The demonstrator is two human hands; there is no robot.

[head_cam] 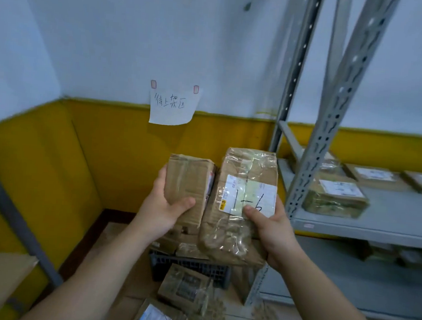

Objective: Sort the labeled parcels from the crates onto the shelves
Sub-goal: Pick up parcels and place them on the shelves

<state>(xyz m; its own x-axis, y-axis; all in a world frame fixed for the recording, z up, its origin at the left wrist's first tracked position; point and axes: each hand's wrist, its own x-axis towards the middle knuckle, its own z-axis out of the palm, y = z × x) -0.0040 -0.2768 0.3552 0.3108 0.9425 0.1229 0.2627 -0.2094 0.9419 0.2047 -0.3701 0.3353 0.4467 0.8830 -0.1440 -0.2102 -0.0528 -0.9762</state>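
White wall (pixel 138 40) over a yellow band fills the background. A handwritten paper note (pixel 174 105) is taped at centre frame, and a grey metal shelf (pixel 351 222) rises at the right with a few shelved parcels (pixel 335 198) lying flat on its board. Low in the middle a dark crate (pixel 188 271) holds more packages, and loose parcels (pixel 184 289) lie on the floor in front of it.

Both hands are raised above the crate at centre frame, each holding one package. The left hand (pixel 166 206) grips a small parcel (pixel 188 183) from below, thumb across its front and fingers behind. The right hand (pixel 272 228) grips a large parcel (pixel 242 200) the same way, thumb pressing the lower edge of its white label (pixel 250 195).

The two are held side by side, nearly touching, probably so their markings can be compared before a shelf spot is chosen. Each stands on end, its long axis running bottom to top of the frame and leaning slightly. The large parcel's label faces the camera with a pen mark that looks like "1-6". The small parcel shows plain taped cardboard, with only a sliver of print at its right edge, so it may need turning to be read.
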